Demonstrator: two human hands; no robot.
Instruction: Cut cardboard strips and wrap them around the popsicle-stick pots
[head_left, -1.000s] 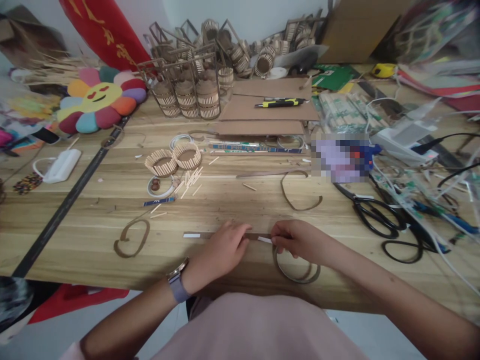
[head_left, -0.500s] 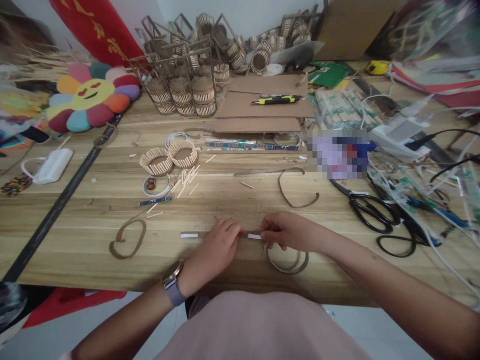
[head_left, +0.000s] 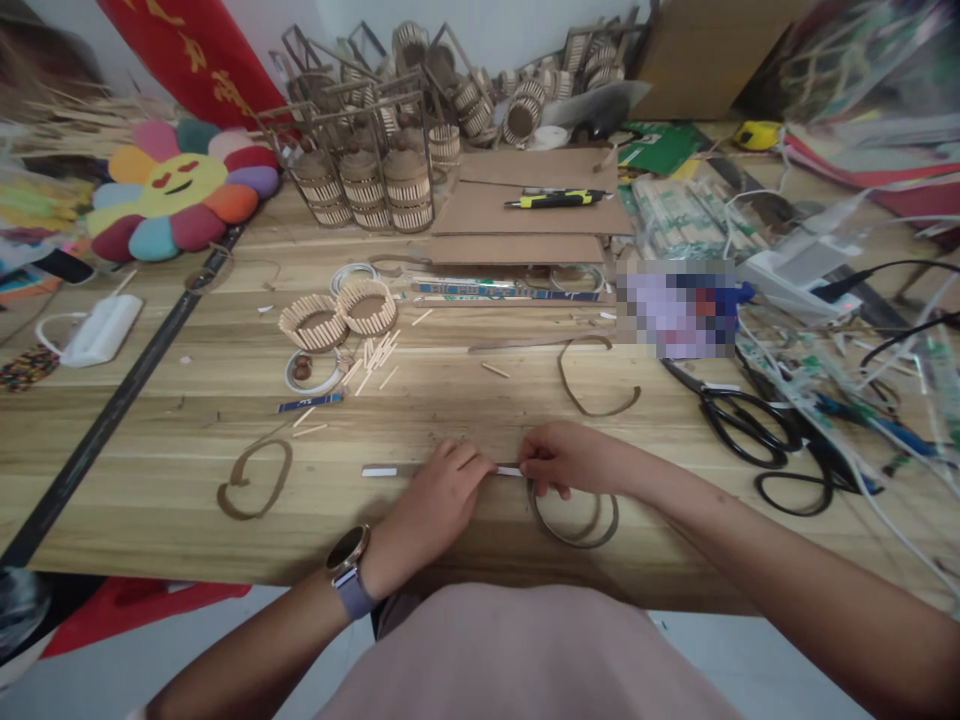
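Observation:
A narrow brown cardboard strip (head_left: 405, 468) lies near the front edge, with one white patch (head_left: 379, 472) toward its left end and another white patch (head_left: 509, 471) between my hands. My left hand (head_left: 448, 485) rests over the strip, fingers bent together and fingertips pressing on it beside the second patch. At the right end of that patch, my right hand (head_left: 574, 458) pinches the strip between thumb and fingers. Below the right hand, a curled brown strip (head_left: 577, 543) forms a loop on the table; whether it joins the held strip is hidden.
Two rings of small sticks (head_left: 367, 308) stand beyond my left hand, with loose sticks (head_left: 379, 352) beside them. Curled strips (head_left: 255, 480) lie left and right. Black scissors (head_left: 750, 425) and cables are at the right; cardboard sheets (head_left: 525, 220) and a craft knife (head_left: 559, 199) lie farther back.
My left fingertips have shifted slightly right along the strip, closer to the right hand and over part of the second white patch. My right hand has barely moved.

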